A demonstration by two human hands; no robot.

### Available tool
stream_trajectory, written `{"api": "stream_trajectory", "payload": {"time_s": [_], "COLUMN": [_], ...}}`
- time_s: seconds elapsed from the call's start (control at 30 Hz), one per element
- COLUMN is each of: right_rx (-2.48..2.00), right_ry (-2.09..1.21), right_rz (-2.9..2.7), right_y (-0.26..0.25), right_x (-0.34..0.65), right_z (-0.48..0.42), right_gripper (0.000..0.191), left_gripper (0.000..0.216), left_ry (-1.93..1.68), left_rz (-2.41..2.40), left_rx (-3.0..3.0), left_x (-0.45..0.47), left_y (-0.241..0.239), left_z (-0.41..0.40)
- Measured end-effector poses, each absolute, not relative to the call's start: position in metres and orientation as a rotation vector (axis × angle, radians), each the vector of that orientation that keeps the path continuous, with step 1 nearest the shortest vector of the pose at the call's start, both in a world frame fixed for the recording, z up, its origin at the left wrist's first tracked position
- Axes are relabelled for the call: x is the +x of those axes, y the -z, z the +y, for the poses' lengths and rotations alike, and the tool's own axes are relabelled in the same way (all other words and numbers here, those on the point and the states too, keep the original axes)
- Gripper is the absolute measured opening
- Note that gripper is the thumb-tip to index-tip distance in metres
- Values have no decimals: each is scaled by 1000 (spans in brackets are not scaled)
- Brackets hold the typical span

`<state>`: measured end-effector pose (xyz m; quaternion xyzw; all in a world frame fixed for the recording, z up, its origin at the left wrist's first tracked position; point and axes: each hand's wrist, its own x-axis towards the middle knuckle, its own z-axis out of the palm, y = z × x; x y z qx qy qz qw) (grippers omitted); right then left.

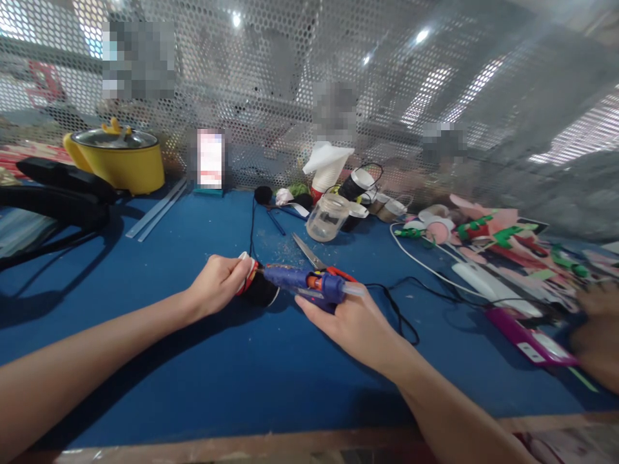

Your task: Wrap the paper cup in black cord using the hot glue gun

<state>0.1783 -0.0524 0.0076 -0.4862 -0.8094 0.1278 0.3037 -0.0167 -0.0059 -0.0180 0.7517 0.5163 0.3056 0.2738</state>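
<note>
My left hand point(220, 280) is closed on a small cup point(261, 290) with a white rim, a red patterned band and black yarn wound around it. The cup lies tilted on its side just above the table. A strand of black yarn point(252, 225) runs from it up to a black yarn ball point(264, 195). In my right hand point(358, 322) is a blue hot glue gun point(309, 283), its nozzle touching or very near the cup's red band. A clear glue stick point(355, 290) sticks out of the gun's back. Scissors point(314, 254) with red handles lie just behind the gun.
A clear plastic jar point(329, 219), a white paper cup point(329, 174) and yarn balls stand at the back. Left are a yellow pot point(130, 161) and a phone point(210, 161). Paper pieces, a white power strip point(493, 290) and another person's hand point(597, 328) are right.
</note>
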Motion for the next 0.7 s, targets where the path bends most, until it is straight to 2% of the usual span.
{"api": "stream_trajectory", "payload": {"time_s": [0.37, 0.57, 0.7], "right_rx": [-1300, -1311, -1334], "right_ry": [-315, -412, -426], "right_rz": [-2228, -2242, -2214], "right_y": [-8, -7, -7], "right_x": [171, 169, 172], "right_z": [-64, -66, -62], "right_gripper": [17, 11, 14], "left_gripper": [42, 41, 42], "left_ry": [-835, -834, -844], "left_rz": [1459, 1448, 1423], "left_rx": [1922, 1908, 1949], "left_x": [-15, -15, -16], "left_y": [18, 19, 18], "left_z": [-5, -6, -6]}}
